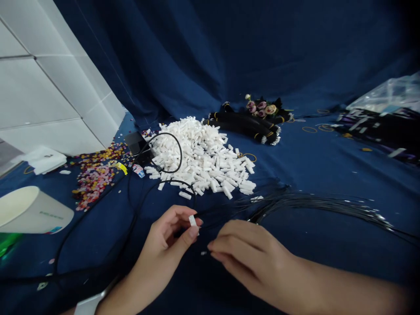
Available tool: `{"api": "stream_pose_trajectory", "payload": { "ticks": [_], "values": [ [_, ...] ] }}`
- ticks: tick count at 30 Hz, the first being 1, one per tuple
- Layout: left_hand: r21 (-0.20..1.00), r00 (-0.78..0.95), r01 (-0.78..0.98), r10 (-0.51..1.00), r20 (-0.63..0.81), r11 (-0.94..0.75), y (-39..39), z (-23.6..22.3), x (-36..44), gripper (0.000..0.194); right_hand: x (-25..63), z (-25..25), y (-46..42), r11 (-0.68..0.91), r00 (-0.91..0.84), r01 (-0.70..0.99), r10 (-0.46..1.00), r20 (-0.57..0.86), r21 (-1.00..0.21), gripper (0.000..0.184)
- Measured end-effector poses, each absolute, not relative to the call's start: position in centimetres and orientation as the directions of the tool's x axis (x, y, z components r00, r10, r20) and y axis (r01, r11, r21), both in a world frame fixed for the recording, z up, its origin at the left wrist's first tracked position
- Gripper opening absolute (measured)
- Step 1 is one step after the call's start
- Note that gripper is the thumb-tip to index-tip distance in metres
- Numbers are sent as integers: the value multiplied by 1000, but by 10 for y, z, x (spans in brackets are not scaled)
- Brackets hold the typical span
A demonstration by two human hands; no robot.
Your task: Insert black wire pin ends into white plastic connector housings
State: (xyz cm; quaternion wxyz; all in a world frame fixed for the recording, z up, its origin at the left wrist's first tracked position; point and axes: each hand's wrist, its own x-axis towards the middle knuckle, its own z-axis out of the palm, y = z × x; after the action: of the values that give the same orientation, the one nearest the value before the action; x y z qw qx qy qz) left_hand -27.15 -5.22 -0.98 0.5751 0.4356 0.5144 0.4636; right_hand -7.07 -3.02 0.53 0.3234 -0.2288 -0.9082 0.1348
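Observation:
My left hand (170, 238) pinches a small white plastic piece (193, 221) between thumb and fingers. Just to its right, my right hand (246, 251) is closed, with thumb and fingertips pressed together. A tiny pale bit (203, 253) shows beside those fingertips; whether they grip it, I cannot tell. Beyond both hands lies a big heap of similar white pieces (203, 157). A bundle of thin black cords (315, 204) with shiny tips stretches to the right behind my right hand.
Black cables (131, 210) loop across the blue cloth on the left. There too are a tilted paper cup (36, 212) and scattered colourful sequins (96, 177). Tied black bundles (243, 124) and artificial flowers (261, 107) lie behind the heap. Dark strips (380, 133) sit at the far right.

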Motion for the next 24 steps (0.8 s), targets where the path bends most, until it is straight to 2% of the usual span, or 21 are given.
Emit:
{"api": "stream_pose_trajectory", "payload": {
  "ticks": [5, 11, 15, 19, 24],
  "values": [
    [948, 56, -181, 965, -255, 261, -49, -7, -273, 19, -72, -3, -21, 790, -602, 446, 612, 513, -420, 17],
    [962, 85, -128, 969, -231, 240, -46, -7, -272, 10, -70, 5, -17, 873, -680, 463, 461, 570, -155, 15],
    [959, 102, -138, 967, -235, 248, -47, -5, -270, 11, -68, 8, -15, 871, -720, 428, 490, 492, -241, 17],
    [953, 128, -130, 958, -256, 272, -50, -5, -270, 12, -69, 7, -18, 824, -681, 454, 567, 463, -340, 16],
    [954, 130, -97, 954, -270, 283, -51, -4, -271, 14, -70, 5, -22, 817, -661, 458, 577, 480, -351, 11]
  ]
}}
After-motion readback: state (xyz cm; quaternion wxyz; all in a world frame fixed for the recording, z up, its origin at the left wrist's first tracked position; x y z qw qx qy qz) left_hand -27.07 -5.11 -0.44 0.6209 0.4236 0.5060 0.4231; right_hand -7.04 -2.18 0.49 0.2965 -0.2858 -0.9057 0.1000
